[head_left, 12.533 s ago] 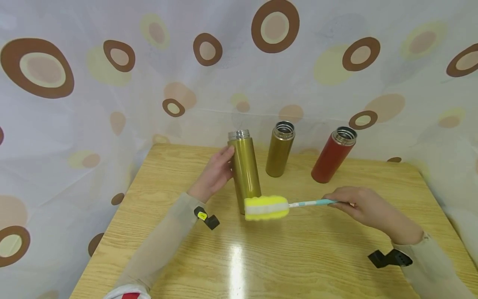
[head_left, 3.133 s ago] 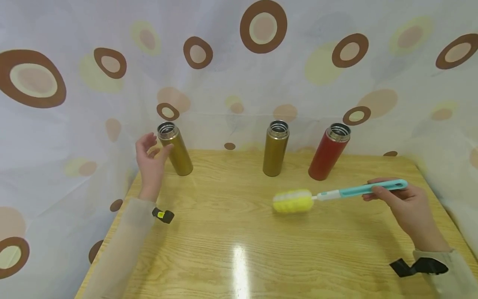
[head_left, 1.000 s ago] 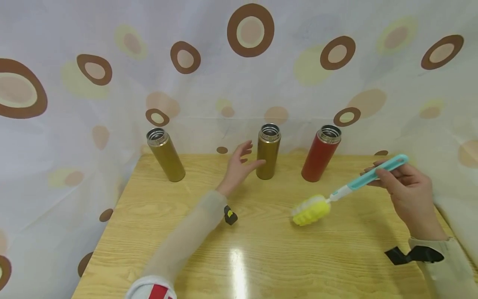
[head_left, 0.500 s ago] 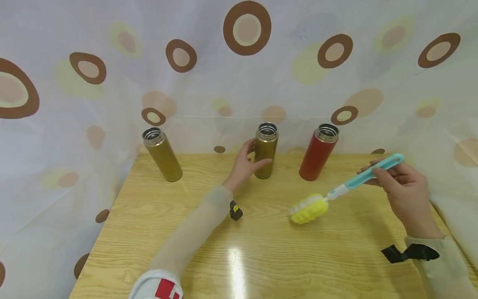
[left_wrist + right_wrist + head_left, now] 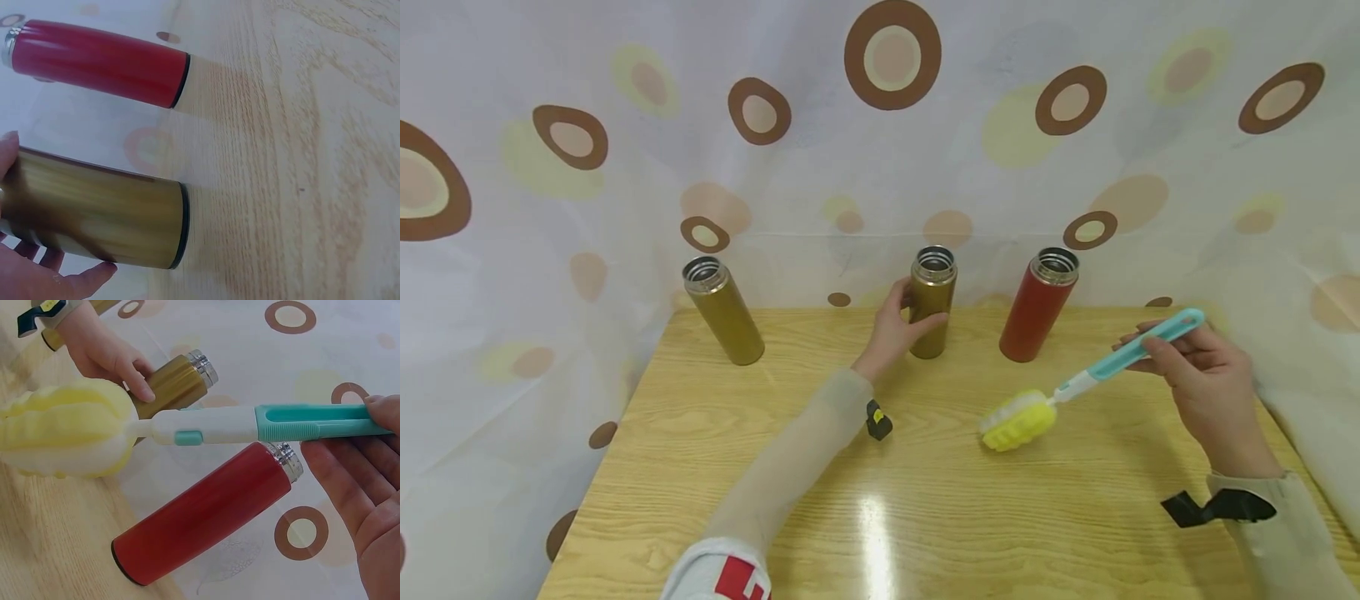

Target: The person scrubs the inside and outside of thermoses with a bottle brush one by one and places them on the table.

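Observation:
My left hand (image 5: pixel 891 335) grips the middle gold thermos flask (image 5: pixel 933 293), thumb across its front and fingers round the far side. This flask stands upright and uncapped, and its base meets the wood in the left wrist view. A bottle brush (image 5: pixel 1081 382) with a yellow-and-white sponge head and turquoise handle is pinched in my right hand (image 5: pixel 1213 392). Its head points left and down over the table, in front of the flasks. In the right wrist view, the sponge (image 5: pixel 69 431) overlaps part of the left hand's fingers.
Another uncapped gold flask (image 5: pixel 727 321) stands at the back left of the wooden table (image 5: pixel 760 467). An uncapped red flask (image 5: pixel 1037 315) is just right of the middle one. A patterned cloth (image 5: pixel 820 183) hangs along the back and sides.
Earlier my left hand held a gold flask near the brush; that flask now stands at the left. The hand has since moved right and closed round the middle flask. The brush tilted downward.

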Available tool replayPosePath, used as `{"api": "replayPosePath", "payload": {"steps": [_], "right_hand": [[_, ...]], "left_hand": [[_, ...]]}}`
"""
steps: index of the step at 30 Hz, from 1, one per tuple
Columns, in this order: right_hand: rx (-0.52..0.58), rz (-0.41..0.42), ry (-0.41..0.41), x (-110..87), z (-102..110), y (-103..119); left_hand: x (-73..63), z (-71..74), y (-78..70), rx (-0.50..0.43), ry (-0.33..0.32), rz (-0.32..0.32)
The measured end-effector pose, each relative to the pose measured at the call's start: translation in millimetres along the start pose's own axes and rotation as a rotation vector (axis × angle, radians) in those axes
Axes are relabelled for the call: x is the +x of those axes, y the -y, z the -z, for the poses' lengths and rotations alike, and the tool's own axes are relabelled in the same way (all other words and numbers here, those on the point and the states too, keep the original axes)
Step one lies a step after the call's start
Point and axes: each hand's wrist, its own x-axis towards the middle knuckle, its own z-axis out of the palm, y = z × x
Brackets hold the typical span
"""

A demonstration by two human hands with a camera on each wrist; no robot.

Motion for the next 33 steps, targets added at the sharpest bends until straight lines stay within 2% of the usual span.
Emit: {"api": "replayPosePath", "payload": {"steps": [9, 15, 22, 33], "right_hand": [[0.009, 0.000, -0.006, 0.2, -2.2, 1.1], [0.010, 0.008, 0.007, 1.2, -4.2, 1.8], [0.010, 0.016, 0.011, 2.4, -6.5, 2.8], [0.017, 0.048, -0.008, 4.9, -14.4, 8.9]], "left_hand": [[-8.1, 1.3, -4.6, 0.045, -0.018, -0.023], [-19.4, 3.8, -8.9, 0.023, -0.020, -0.030], [-37.6, 9.6, -16.8, -0.043, -0.008, -0.037], [-70.6, 16.2, -29.1, -0.068, 0.020, -0.011]]}}
